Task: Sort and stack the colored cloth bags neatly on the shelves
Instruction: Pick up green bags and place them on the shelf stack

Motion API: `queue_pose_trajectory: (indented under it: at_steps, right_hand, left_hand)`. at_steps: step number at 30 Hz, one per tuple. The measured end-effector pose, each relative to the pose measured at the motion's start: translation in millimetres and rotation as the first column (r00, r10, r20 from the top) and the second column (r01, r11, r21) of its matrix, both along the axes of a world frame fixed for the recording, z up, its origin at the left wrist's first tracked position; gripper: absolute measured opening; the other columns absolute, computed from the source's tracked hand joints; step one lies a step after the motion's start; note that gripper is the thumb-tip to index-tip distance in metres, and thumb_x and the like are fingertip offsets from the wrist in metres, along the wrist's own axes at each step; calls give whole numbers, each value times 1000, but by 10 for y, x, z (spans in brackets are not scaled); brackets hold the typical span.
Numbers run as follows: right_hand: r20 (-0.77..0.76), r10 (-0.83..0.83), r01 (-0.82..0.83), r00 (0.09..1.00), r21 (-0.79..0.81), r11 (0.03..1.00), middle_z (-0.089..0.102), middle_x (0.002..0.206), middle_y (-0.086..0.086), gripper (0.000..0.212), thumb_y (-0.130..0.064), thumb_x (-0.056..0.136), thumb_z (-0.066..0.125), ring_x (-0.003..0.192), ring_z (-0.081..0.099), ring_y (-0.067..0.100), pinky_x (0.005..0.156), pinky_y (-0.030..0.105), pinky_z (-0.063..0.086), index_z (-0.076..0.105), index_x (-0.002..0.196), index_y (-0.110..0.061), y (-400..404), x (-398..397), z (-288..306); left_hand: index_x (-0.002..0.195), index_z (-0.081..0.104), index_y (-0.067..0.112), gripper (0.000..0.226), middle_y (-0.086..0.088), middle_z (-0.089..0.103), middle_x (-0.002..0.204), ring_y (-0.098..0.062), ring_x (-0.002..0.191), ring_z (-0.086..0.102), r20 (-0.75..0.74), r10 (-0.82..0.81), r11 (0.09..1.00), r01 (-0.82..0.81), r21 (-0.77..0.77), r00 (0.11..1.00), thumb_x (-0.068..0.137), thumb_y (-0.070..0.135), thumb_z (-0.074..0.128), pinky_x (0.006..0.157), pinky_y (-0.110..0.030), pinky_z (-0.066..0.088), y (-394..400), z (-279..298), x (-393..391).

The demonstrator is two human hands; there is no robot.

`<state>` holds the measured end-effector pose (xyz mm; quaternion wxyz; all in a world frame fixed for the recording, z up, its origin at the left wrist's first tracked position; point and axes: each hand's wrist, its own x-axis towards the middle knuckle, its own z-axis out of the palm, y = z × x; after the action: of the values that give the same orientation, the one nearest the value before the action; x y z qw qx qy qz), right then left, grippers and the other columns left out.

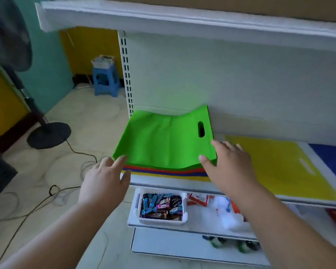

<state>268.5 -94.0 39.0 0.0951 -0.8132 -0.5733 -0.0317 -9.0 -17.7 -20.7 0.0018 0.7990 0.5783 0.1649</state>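
Here the person reaches both hands toward a green bag [163, 140] that lies on top of a stack of bags [163, 172] on a white shelf [163, 184]. The left hand [105, 181] has its fingers spread and relaxed, fingertips touching the near left corner of the green bag. The right hand [229, 166] is likewise spread, its fingers resting at the near right corner, just below the bag's cut-out handle [201, 129]. Neither hand pinches the cloth. Red, blue and yellow edges show under the green bag between the 2 hands. Just right of the right hand a yellow bag [283, 167] lies flat on the same shelf, and beyond it a blue bag [332, 158]. Below the hands, a white tray of wrapped sweets [161, 207] sits on a lower shelf.
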Motion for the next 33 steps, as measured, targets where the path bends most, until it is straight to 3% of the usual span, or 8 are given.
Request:
queue_pose_trajectory:
  at_steps: [5, 9, 14, 17, 21, 24, 28, 33]
  right_hand:
    - [232, -116, 116, 966, 14, 993, 71, 100, 8, 53, -51, 91, 46, 94, 55, 32, 71, 39, 40, 62, 119, -10, -12, -322, -46]
    - [260, -144, 171, 955, -85, 982, 68, 118, 11, 67, -54, 90, 26, 102, 56, 33, 78, 42, 43, 65, 118, -8, -39, -488, -161]
    - [261, -116, 134, 958, -50, 990, 71, 111, 8, 64, -50, 95, 24, 97, 57, 31, 78, 41, 43, 66, 118, -8, -76, -629, -234]
    - [115, -154, 149, 981, 52, 987, 73, 99, 7, 58, -47, 97, 27, 89, 58, 31, 73, 41, 47, 66, 115, -8, -108, -707, -273]
    - [-108, -212, 228, 971, 169, 959, 71, 106, 11, 51, -45, 98, 37, 94, 62, 32, 81, 41, 49, 64, 119, -8, -65, -763, -293]
    - [-379, -250, 336, 891, 180, 925, 64, 118, 4, 42, -40, 96, 55, 103, 59, 21, 85, 32, 47, 59, 127, -12, -79, -826, -267]
    - [-540, -208, 349, 816, 173, 921, 54, 114, -1, 43, -30, 87, 72, 96, 53, 11, 81, 25, 40, 56, 124, -18, -89, -883, -193]
    - [-741, -206, 262, 640, -41, 964, 55, 88, -11, 45, -17, 89, 69, 67, 68, 15, 59, 35, 57, 52, 129, -30, 56, -860, -71]
  left_hand:
    - [133, 52, 34, 38, -4, 56, 94, -33, 82, 59, 54, -57, 995, 61, -76, 997, 96, 38, 45, 63, -33, 46, 299, 40, -230]
    - [125, 64, 27, 33, -1, 65, 110, -34, 87, 63, 111, -98, 993, 105, -61, 989, 96, 33, 50, 67, -34, 50, 429, 60, -330]
    - [83, 75, 16, 25, -2, 73, 89, -34, 67, 64, 129, -146, 988, 139, 63, 981, 90, 19, 51, 55, -32, 51, 534, 112, -492]
    - [75, 71, 23, 19, 2, 69, 80, -29, 61, 59, 160, -68, 998, 66, 16, 985, 90, 28, 59, 53, -28, 47, 581, 192, -602]
    - [74, 62, 28, 12, 6, 61, 73, -23, 61, 54, 181, -36, 997, 49, -64, 983, 85, 33, 62, 51, -25, 37, 684, 312, -539]
    - [82, 59, 28, 6, 10, 61, 73, -19, 64, 55, 243, -15, 986, 55, -158, 970, 83, 24, 63, 52, -25, 35, 747, 385, -517]
    - [97, 56, 28, 15, 11, 60, 72, -14, 65, 55, 178, -28, 968, 71, -240, 984, 86, 19, 56, 52, -27, 40, 804, 441, -710]
    - [94, 64, 24, 18, 1, 63, 56, -19, 48, 46, 367, 79, 752, 187, -633, 927, 88, 8, 58, 49, -23, 35, 897, 486, -660]
